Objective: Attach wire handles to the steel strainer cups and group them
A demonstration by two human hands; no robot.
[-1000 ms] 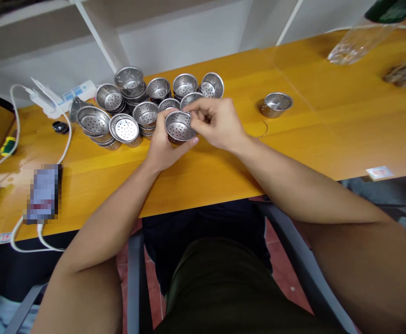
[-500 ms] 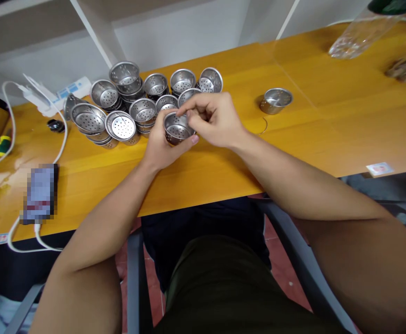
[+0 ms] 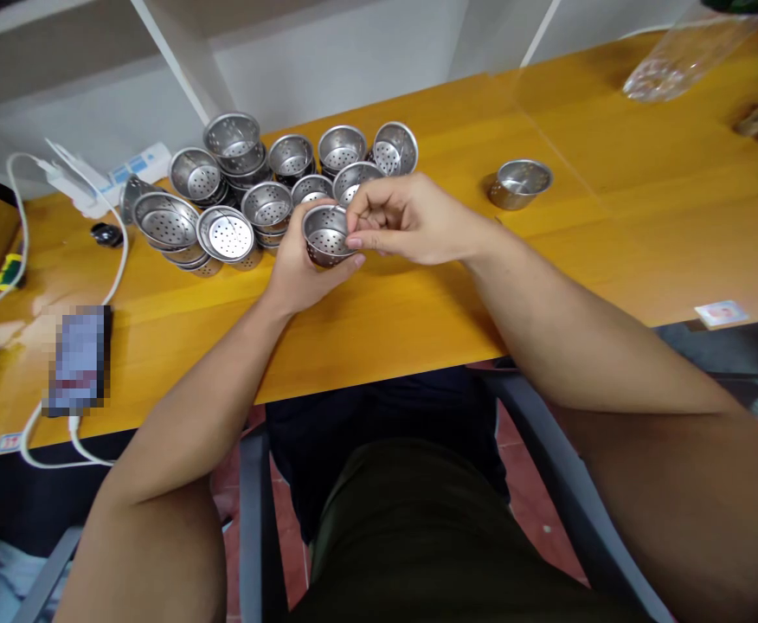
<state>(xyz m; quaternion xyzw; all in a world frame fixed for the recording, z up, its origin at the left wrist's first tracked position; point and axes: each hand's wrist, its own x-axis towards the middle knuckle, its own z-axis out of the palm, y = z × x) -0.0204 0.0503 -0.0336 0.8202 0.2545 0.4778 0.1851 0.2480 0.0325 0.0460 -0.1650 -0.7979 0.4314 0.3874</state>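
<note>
My left hand [image 3: 293,270] wraps round a small perforated metal cup [image 3: 325,232], its mouth facing up toward me. At the cup's right rim, the thumb and forefinger of my right hand [image 3: 413,223] are pinched together. Whatever lies between those fingertips is too small to make out. Just behind and to the left stand several stacks of similar perforated metal cups [image 3: 226,236], some with a thin line showing across the inside. A lone metal cup [image 3: 520,187] sits apart, to the right of my right wrist.
On the left of the wooden table [image 3: 366,333] lie a phone [image 3: 79,359] with a white cable, a white power strip [image 3: 136,169] and a small black object [image 3: 106,234]. A clear plastic bottle [image 3: 684,61] is at the far right. Shelving [image 3: 333,61] rises behind.
My right hand has shifted slightly right and turned, its fingertips now at the cup's right rim rather than above its mouth. The left hand keeps the cup, now tilted more toward me.
</note>
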